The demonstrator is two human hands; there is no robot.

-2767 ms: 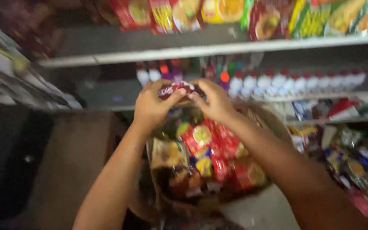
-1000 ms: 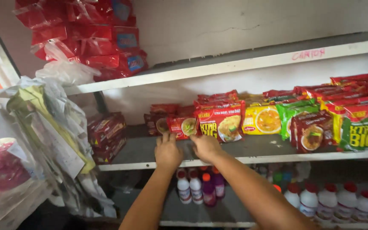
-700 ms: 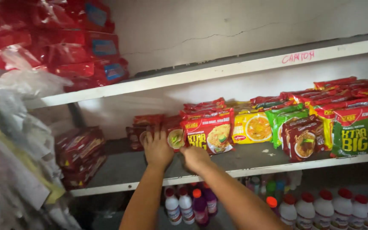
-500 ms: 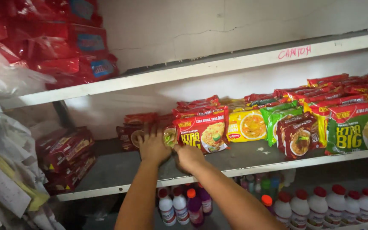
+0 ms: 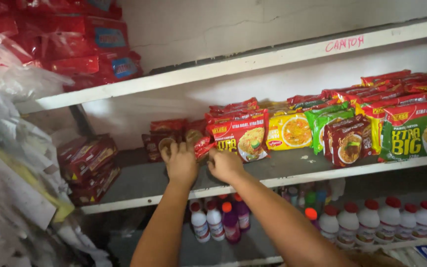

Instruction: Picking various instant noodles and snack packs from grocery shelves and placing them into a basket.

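Both hands at red noodle packet on shelf.
Left hand (image 5: 181, 163) open-fingered beside red noodle packet (image 5: 203, 147); right hand (image 5: 225, 164) curled, pinching it; shelf (image 5: 292, 170) underneath.

single head view, close, facing slightly up at the shelf (image 5: 292, 179) front.

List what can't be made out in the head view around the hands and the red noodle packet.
- red noodle packet: mostly hidden by left hand and right hand; grip unclear.
- dark packets behind: front hidden by fingers, dim.
- green packet: cut off by right edge.
- bottles: partly hidden by forearms.
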